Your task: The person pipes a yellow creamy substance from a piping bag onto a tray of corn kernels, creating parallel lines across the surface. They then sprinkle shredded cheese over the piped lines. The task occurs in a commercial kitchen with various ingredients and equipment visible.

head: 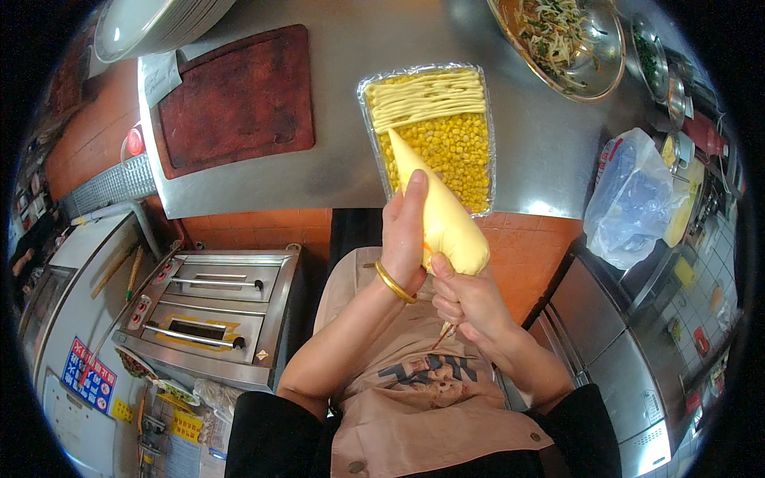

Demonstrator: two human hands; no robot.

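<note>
A piping bag (pixel 451 221) full of pale yellow cream is held at a slant, its tip at the left part of a tray of corn kernels (pixel 454 149). My left hand (pixel 406 233), with a gold bangle on the wrist, wraps the bag's middle from the left side. My right hand (pixel 469 299) grips the twisted rear end. Cling film (pixel 491 137) covers the tray's rim. Across the far part of the corn run wavy lines of piped cream (pixel 427 98); the near part shows bare kernels. The bag and my left hand hide the tray's near left corner.
On the steel table (pixel 340 173) lie a dark red cutting board (pixel 239 101) at left and a metal bowl of shredded vegetables (pixel 597 66) at far right. Stacked plates (pixel 155 30) stand far left. A plastic bag (pixel 627 197) sits right; a steel oven (pixel 215 310) is lower left.
</note>
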